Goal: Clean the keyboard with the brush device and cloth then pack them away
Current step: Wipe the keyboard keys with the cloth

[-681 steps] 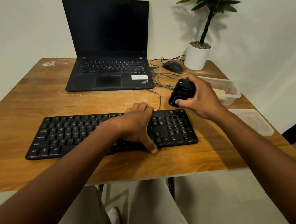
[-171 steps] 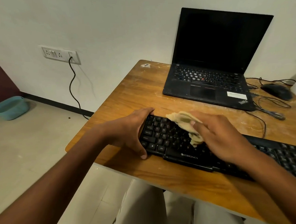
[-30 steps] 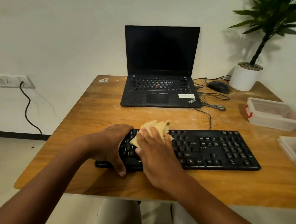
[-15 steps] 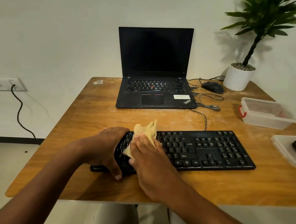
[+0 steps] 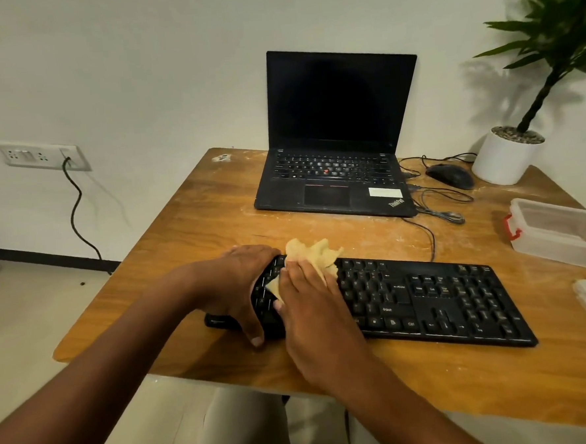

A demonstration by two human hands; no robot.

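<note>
your right hand [image 5: 310,303] presses crumpled beige cloth [image 5: 312,255] flat-fingered onto left end of black rectangular plastic keyboard [image 5: 426,299] | your left hand [image 5: 240,286] grips keyboard's left edge, thumb at its front | keyboard lies on wooden table [image 5: 199,227], black laptop [image 5: 335,157] behind keyboard | clear plastic box [image 5: 560,236] right of keyboard

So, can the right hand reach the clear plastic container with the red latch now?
Probably yes: the right hand is pressing the beige cloth, but bare wooden table lies before the container.
</note>
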